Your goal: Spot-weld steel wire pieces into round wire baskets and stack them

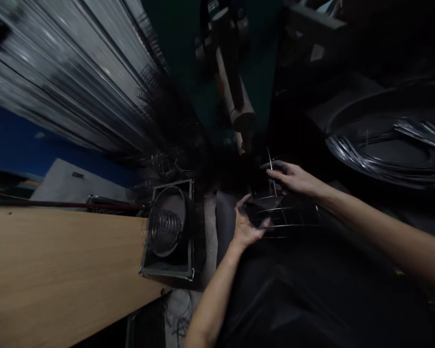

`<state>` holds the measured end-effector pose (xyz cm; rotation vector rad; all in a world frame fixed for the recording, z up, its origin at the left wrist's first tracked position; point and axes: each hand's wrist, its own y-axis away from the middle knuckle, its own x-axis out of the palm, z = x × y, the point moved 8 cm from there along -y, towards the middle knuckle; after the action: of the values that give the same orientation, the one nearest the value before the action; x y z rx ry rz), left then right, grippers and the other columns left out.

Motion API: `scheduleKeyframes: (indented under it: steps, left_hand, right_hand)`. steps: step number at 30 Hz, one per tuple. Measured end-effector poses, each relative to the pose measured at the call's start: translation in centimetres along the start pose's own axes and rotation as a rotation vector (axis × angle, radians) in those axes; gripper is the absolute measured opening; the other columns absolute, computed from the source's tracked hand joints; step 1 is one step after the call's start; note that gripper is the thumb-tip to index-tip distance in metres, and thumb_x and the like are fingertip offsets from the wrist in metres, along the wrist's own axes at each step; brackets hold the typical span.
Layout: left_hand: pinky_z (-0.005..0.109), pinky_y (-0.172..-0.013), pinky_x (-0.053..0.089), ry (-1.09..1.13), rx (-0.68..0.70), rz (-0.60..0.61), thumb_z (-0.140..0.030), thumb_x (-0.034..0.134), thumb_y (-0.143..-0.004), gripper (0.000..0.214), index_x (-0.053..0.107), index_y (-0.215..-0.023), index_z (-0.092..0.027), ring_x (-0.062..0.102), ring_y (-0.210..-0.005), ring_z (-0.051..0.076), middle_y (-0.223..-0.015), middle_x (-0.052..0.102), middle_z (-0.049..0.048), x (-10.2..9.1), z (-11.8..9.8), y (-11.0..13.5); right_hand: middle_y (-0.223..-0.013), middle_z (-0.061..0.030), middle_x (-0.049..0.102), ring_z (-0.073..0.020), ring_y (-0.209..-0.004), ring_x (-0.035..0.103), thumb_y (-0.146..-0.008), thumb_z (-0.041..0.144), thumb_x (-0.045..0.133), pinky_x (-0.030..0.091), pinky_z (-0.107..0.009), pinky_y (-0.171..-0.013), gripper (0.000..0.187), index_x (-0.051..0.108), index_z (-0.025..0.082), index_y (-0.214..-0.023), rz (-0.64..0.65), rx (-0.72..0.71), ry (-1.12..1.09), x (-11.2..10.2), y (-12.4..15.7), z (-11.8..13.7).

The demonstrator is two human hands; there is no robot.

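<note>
My left hand (247,228) curves around the near-left end of a wire frame (300,225), a small grid of thin shiny wires; thumb and fingers are apart, with the frame's end between them. Between the thumb and fingers of my right hand (292,178) is a straight thin metal wire (270,159), held roughly upright just above the frame. Dark surroundings hide where this wire meets the frame. Beyond both hands, a machine with a pale cylindrical arm (235,94) points down towards them; its lower tip is lost in shadow.
Left of me stands a metal-edged box (166,267) containing a round tub with wire rings (165,227). A wooden board (65,270) lies at far left. On the right, a large round tray (333,113) holds bundled wires (369,166). More wire rings (163,164) sit behind the box.
</note>
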<state>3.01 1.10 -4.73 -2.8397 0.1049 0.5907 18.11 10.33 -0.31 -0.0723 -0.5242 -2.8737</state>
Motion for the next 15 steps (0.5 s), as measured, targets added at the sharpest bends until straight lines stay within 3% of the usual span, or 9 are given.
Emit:
scheduleKeyframes:
  steps: [3, 8, 15]
  left_hand:
    - [0.046, -0.096, 0.045, 0.02, 0.164, -0.04, -0.028, 0.073, -0.067, 0.081, 0.028, -0.134, -0.021, 0.055, -0.106, 0.024, -0.111, 0.054, 0.0095, -0.7, -1.6, -2.7]
    - [0.04, -0.091, 0.048, 0.036, 0.302, -0.069, -0.022, 0.069, -0.069, 0.08, 0.024, -0.135, -0.022, 0.057, -0.102, 0.022, -0.111, 0.053, 0.009, -3.9, -3.9, -7.1]
    - [0.041, -0.092, 0.047, 0.064, 0.369, -0.146, -0.022, 0.07, -0.067, 0.079, 0.026, -0.132, -0.022, 0.058, -0.1, 0.021, -0.109, 0.053, 0.0076, -5.5, -4.0, -9.6]
  right_hand:
    - [-0.058, 0.0034, 0.048, -0.005, -0.04, 0.04, -0.088, 0.03, 0.059, 0.031, -0.016, -0.035, 0.016, 0.059, 0.015, -0.095, -0.032, -0.064, -0.011, 0.4, -0.5, 2.4]
    - [-0.055, 0.0031, 0.046, -0.0044, -0.038, 0.038, -0.088, 0.027, 0.059, 0.027, -0.015, -0.034, 0.014, 0.063, 0.014, -0.093, -0.106, -0.069, 0.012, 0.8, -1.9, 6.7]
    - [-0.049, 0.0029, 0.048, -0.0066, -0.038, 0.04, -0.09, 0.021, 0.057, 0.03, -0.015, -0.035, 0.01, 0.063, 0.014, -0.092, -0.161, -0.015, 0.139, 1.7, -4.0, 8.8]
